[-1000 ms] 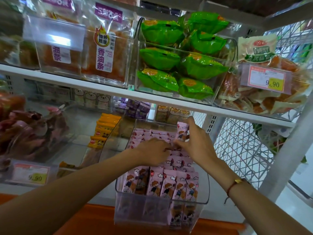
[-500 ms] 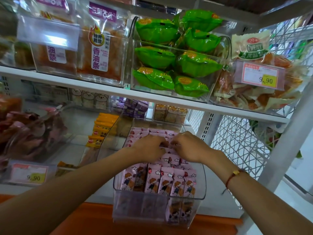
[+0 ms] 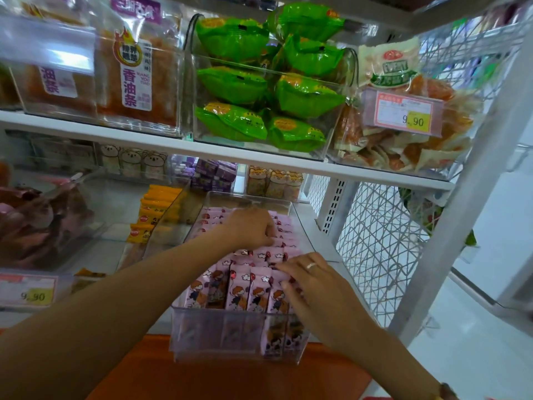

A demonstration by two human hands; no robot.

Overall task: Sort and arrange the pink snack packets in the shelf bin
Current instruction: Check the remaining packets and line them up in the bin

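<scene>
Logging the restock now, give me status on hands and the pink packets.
Left hand on back rows, fingers curled into them. Right hand flat on front pink packets. Clear bin nearly full. Nothing obstructing.

The bin (image 3: pixel 219 333) is open on top, but pink packets (image 3: pixel 245 287) fill it nearly wall to wall. The upper shelf (image 3: pixel 230 155) hangs low over its far end. Yellow packets (image 3: pixel 153 215) crowd the left; the right side lies bare.

L hand (image 3: pixel 253 228) on rear pink packets (image 3: pixel 239 290); R hand (image 3: pixel 314 287) on front row in clear bin (image 3: pixel 219 333)
</scene>
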